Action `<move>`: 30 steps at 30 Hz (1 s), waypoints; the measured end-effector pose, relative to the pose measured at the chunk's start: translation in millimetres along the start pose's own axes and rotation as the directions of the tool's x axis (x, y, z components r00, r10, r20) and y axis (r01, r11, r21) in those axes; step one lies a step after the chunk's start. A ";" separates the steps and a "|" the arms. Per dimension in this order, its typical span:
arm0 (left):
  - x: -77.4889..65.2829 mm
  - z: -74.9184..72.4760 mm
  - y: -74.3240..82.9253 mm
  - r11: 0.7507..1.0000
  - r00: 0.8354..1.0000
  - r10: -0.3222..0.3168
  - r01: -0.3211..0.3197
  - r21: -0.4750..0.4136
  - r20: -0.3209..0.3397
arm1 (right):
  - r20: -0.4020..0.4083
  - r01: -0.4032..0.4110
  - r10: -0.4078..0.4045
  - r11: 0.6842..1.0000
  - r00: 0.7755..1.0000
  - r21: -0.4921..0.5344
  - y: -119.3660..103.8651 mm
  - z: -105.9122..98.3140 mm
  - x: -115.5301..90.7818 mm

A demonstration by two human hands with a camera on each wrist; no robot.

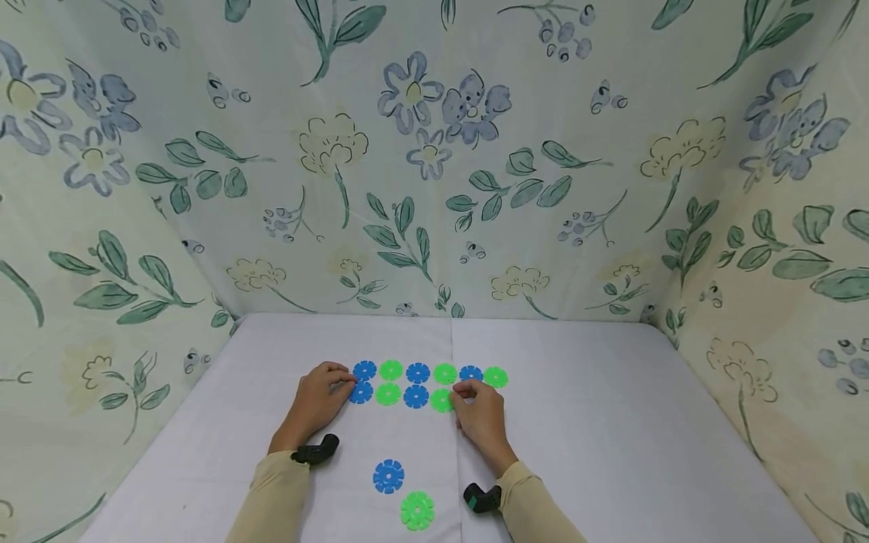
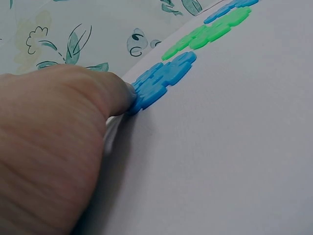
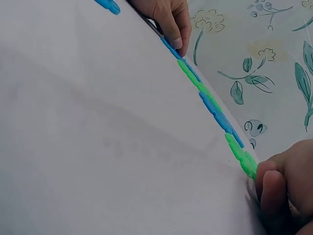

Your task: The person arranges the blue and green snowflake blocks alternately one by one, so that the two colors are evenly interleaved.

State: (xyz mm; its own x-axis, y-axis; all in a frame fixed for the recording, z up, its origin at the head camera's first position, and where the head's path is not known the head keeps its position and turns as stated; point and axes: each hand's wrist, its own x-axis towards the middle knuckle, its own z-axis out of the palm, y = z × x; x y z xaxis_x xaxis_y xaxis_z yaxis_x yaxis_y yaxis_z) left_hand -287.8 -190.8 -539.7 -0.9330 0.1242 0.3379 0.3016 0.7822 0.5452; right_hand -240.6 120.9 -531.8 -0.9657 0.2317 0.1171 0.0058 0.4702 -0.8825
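Observation:
Blue and green notched plastic discs lie in two rows on the white cloth, with the colours alternating. My left hand (image 1: 322, 400) is at the left end, its fingertips touching the end blue discs; the lower blue disc (image 2: 164, 81) meets a fingertip in the left wrist view. At the right end of the lower row, my right hand (image 1: 483, 418) pinches the edge of a green disc (image 1: 441, 400) between bent fingers. That hand partly covers a blue disc (image 1: 471, 372) in the upper row. The upper row ends in a green disc (image 1: 496, 377).
Nearer the front, a loose blue disc (image 1: 388, 477) and a loose green disc (image 1: 417, 511) lie between the forearms. Black wrist cameras sit on both wrists. Floral fabric (image 1: 434, 188) walls the back and sides of the cloth-covered table (image 1: 611, 437).

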 end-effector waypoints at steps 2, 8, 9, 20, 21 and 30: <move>0.1 0.4 0.5 1.000 1.000 -0.002 0.002 -0.001 -0.002 | 0.004 0.006 -0.006 1.000 1.000 0.005 1.0 -0.5 0.3; -0.1 3.7 -0.1 1.000 1.000 -0.023 0.023 -0.008 0.008 | 0.061 -0.039 0.034 0.996 0.998 0.075 1.3 -6.2 -1.2; -0.1 4.3 -0.4 1.000 1.000 -0.023 0.023 -0.009 0.011 | 0.076 -0.055 0.049 0.994 0.996 0.091 0.4 -7.9 -1.5; 4.1 2.4 -3.7 1.000 1.000 0.010 -0.010 0.006 -0.006 | 0.211 0.003 -0.023 0.996 0.977 0.094 -26.8 -21.6 -3.9; 3.8 1.9 -3.2 1.000 1.000 0.006 -0.006 0.006 -0.002 | 0.222 0.008 -0.029 0.996 0.975 0.094 -30.7 -22.6 -5.3; 0.3 1.1 -0.6 1.000 1.000 -0.006 0.006 0.003 0.004 | 0.325 0.118 -0.150 0.986 0.934 0.119 -56.7 -27.5 -21.8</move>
State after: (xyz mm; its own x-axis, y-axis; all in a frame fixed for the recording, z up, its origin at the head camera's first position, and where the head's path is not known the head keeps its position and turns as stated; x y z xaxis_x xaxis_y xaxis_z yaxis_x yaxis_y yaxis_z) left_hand -288.5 -190.6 -540.8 -0.9355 0.1215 0.3317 0.2951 0.7849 0.5448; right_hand -212.7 112.5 -471.8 -0.9869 -0.1313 0.0940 -0.1386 0.3899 -0.9104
